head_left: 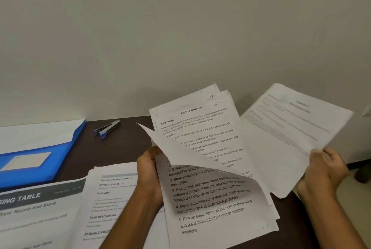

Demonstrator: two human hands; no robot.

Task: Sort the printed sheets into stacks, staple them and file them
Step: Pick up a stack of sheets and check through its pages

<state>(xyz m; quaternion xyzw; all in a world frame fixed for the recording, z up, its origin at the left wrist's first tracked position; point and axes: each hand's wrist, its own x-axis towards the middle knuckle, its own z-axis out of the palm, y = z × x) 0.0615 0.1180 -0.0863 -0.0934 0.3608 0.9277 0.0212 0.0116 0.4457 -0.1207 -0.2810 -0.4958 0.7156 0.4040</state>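
Note:
My left hand [149, 170] grips the left edge of a fanned bundle of printed sheets [202, 142] held above the desk; its front sheet curls down over the page headed "Replace Shoelaces". My right hand [323, 170] pinches the lower edge of a separate printed sheet [291, 134], lifted off to the right and blurred. Two stacks of printed sheets lie on the desk: one with a dark banner [34, 214] at the lower left, another [112, 194] just left of my left forearm. A blue and silver stapler [107, 127] lies near the wall. A blue folder [38, 160] lies at the far left.
The dark brown desk [120, 148] runs up to a plain pale wall [180, 28]. A white sheet [40, 134] rests on the blue folder's back part. At the far right the desk ends and a light floor with a dark object [363, 174] shows.

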